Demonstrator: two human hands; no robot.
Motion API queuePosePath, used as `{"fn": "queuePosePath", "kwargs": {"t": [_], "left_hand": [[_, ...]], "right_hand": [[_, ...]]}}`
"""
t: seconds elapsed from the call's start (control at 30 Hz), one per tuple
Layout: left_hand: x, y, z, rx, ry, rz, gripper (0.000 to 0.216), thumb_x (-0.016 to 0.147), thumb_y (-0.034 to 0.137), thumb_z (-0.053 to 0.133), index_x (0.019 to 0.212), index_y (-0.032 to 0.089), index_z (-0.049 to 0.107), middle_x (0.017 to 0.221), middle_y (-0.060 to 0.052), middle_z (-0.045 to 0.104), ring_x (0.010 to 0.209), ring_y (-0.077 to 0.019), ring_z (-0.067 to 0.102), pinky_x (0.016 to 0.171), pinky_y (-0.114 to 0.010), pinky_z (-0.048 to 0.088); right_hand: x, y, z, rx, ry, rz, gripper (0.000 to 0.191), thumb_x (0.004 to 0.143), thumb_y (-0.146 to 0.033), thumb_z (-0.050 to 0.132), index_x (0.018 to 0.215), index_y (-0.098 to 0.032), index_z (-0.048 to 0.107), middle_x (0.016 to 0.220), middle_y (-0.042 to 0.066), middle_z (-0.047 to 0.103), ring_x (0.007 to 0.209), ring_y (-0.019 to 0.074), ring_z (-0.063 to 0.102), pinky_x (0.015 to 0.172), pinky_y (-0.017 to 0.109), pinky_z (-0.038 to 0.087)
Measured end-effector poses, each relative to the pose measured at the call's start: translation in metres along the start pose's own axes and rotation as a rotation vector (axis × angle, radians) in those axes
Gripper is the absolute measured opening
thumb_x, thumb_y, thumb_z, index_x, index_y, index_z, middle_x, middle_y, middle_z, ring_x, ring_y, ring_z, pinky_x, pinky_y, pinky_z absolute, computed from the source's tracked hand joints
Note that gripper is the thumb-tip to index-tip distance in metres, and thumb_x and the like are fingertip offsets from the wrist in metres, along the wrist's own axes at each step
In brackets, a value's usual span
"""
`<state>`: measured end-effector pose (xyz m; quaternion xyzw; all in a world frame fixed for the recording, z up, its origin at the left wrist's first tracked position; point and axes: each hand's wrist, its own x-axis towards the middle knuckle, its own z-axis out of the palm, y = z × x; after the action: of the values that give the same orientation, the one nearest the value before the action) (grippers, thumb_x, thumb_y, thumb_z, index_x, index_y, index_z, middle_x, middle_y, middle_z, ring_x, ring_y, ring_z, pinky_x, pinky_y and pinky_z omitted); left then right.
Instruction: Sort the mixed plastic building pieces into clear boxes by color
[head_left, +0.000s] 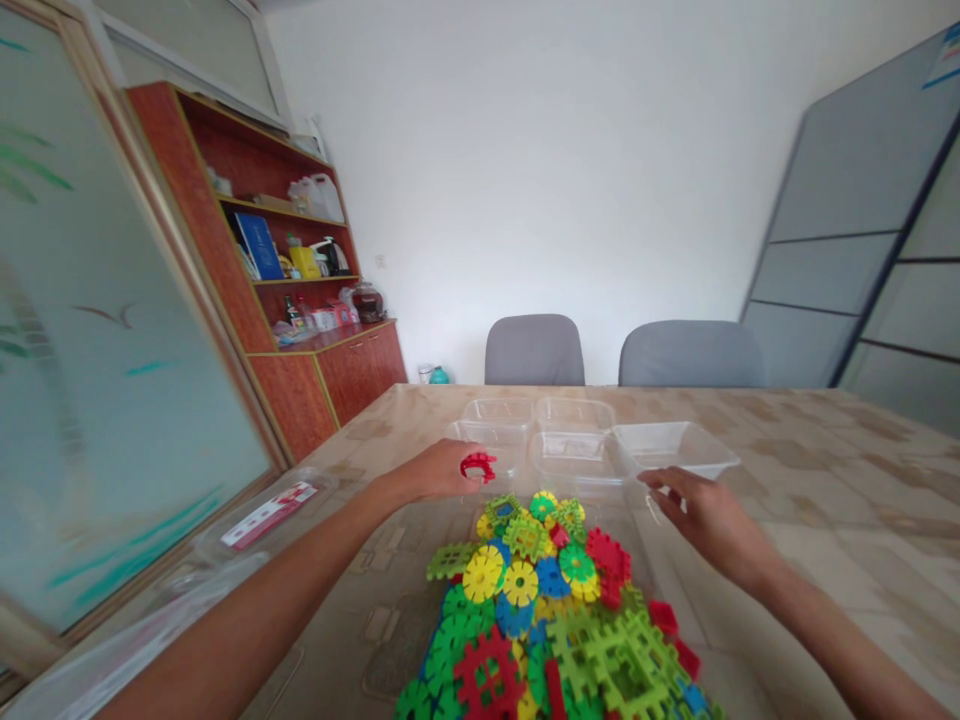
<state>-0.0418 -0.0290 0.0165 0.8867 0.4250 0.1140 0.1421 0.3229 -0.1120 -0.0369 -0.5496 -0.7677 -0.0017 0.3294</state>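
Observation:
My left hand (pixel 442 470) is closed on a red curved, notched plastic piece (pixel 478 466), held at the near edge of the left clear containers. On the other side, my right hand (pixel 694 510) hovers by the near corner of the right clear container (pixel 682 447), its fingers bent and apart; whether it touches the rim I cannot tell. Between my forearms lies a pile of plastic building pieces: yellow notched discs (pixel 484 573), green discs (pixel 577 564), lime square lattice pieces (pixel 634 665), red lattice pieces (pixel 489 675) and blue ones (pixel 553 577).
Several clear containers (pixel 574 456) stand together behind the pile on the patterned table (pixel 810 500). At left lies a clear lid (pixel 319 482) with a red and white label (pixel 270 514). Two grey chairs (pixel 534 350) stand beyond the table; a wooden cabinet (pixel 292 400) is at back left.

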Motion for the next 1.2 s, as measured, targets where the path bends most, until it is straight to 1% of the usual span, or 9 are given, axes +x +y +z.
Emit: {"fn": "queuePosePath", "kwargs": {"t": [0.23, 0.4, 0.57, 0.63, 0.7, 0.83, 0.97, 1.07, 1.2], "left_hand": [[0.002, 0.016, 0.005, -0.165, 0.045, 0.045, 0.035, 0.071, 0.019, 0.058, 0.104, 0.019, 0.070, 0.099, -0.003, 0.073, 0.085, -0.0214, 0.065, 0.073, -0.025, 0.046], [0.000, -0.003, -0.015, -0.358, 0.199, -0.008, 0.041, 0.081, 0.028, 0.055, 0.119, 0.016, 0.062, 0.120, -0.009, 0.066, 0.107, -0.0251, 0.061, 0.089, -0.032, 0.046], [-0.020, -0.034, -0.040, -0.548, 0.316, -0.094, 0.056, 0.085, 0.053, 0.049, 0.125, 0.014, 0.057, 0.128, -0.014, 0.061, 0.110, -0.0292, 0.059, 0.086, -0.039, 0.051], [-0.027, -0.042, -0.043, -0.586, 0.361, -0.123, 0.064, 0.083, 0.061, 0.047, 0.126, 0.014, 0.056, 0.130, -0.014, 0.059, 0.112, -0.0293, 0.058, 0.089, -0.041, 0.051], [-0.031, -0.047, -0.041, -0.595, 0.376, -0.138, 0.067, 0.082, 0.065, 0.046, 0.126, 0.015, 0.056, 0.131, -0.014, 0.058, 0.112, -0.0280, 0.058, 0.090, -0.040, 0.050], [-0.028, -0.048, -0.032, -0.534, 0.339, -0.128, 0.060, 0.087, 0.056, 0.042, 0.126, 0.013, 0.054, 0.128, -0.013, 0.060, 0.108, -0.0251, 0.061, 0.089, -0.037, 0.051], [-0.019, -0.040, -0.025, -0.399, 0.298, -0.079, 0.044, 0.088, 0.042, 0.043, 0.121, 0.015, 0.057, 0.125, -0.010, 0.063, 0.110, -0.0240, 0.059, 0.092, -0.035, 0.047], [-0.009, -0.034, -0.021, -0.286, 0.255, -0.033, 0.036, 0.085, 0.031, 0.048, 0.116, 0.017, 0.061, 0.119, -0.007, 0.066, 0.109, -0.0231, 0.058, 0.095, -0.033, 0.043], [0.009, -0.030, -0.014, -0.167, 0.184, 0.027, 0.032, 0.082, 0.023, 0.054, 0.111, 0.016, 0.064, 0.111, -0.005, 0.068, 0.101, -0.0234, 0.060, 0.089, -0.032, 0.044]], "right_hand": [[-0.001, -0.003, -0.001, -0.003, -0.004, -0.006, 0.028, 0.089, -0.026, 0.043, 0.100, -0.019, 0.068, 0.092, 0.007, 0.074, 0.066, 0.0179, 0.069, 0.064, 0.029, 0.055], [-0.001, -0.011, -0.003, -0.004, 0.004, -0.025, 0.028, 0.091, -0.026, 0.041, 0.100, -0.020, 0.067, 0.094, 0.007, 0.073, 0.069, 0.0193, 0.069, 0.065, 0.030, 0.054], [0.013, -0.060, 0.010, -0.050, -0.099, -0.134, 0.031, 0.091, -0.013, 0.039, 0.107, -0.019, 0.065, 0.103, 0.008, 0.070, 0.093, 0.0204, 0.067, 0.082, 0.031, 0.052], [0.026, -0.087, 0.021, -0.146, -0.192, -0.185, 0.035, 0.089, -0.007, 0.041, 0.115, -0.018, 0.062, 0.113, 0.009, 0.067, 0.105, 0.0204, 0.062, 0.091, 0.031, 0.049], [0.043, -0.111, 0.034, -0.193, -0.221, -0.211, 0.036, 0.088, -0.005, 0.046, 0.119, -0.015, 0.060, 0.121, 0.012, 0.064, 0.112, 0.0231, 0.058, 0.096, 0.034, 0.046], [0.076, -0.139, 0.066, -0.272, -0.267, -0.251, 0.031, 0.090, -0.009, 0.053, 0.119, -0.017, 0.060, 0.121, 0.012, 0.063, 0.111, 0.0245, 0.059, 0.095, 0.040, 0.046], [0.093, -0.141, 0.089, -0.358, -0.314, -0.272, 0.026, 0.093, -0.028, 0.057, 0.117, -0.018, 0.058, 0.117, 0.007, 0.062, 0.099, 0.0212, 0.063, 0.085, 0.043, 0.052], [0.093, -0.136, 0.090, -0.414, -0.327, -0.276, 0.027, 0.093, -0.030, 0.057, 0.117, -0.018, 0.058, 0.119, 0.008, 0.061, 0.099, 0.0213, 0.062, 0.084, 0.042, 0.053], [0.088, -0.128, 0.080, -0.458, -0.333, -0.290, 0.025, 0.093, -0.029, 0.058, 0.114, -0.017, 0.060, 0.118, 0.007, 0.062, 0.100, 0.0214, 0.062, 0.085, 0.043, 0.052]]}}
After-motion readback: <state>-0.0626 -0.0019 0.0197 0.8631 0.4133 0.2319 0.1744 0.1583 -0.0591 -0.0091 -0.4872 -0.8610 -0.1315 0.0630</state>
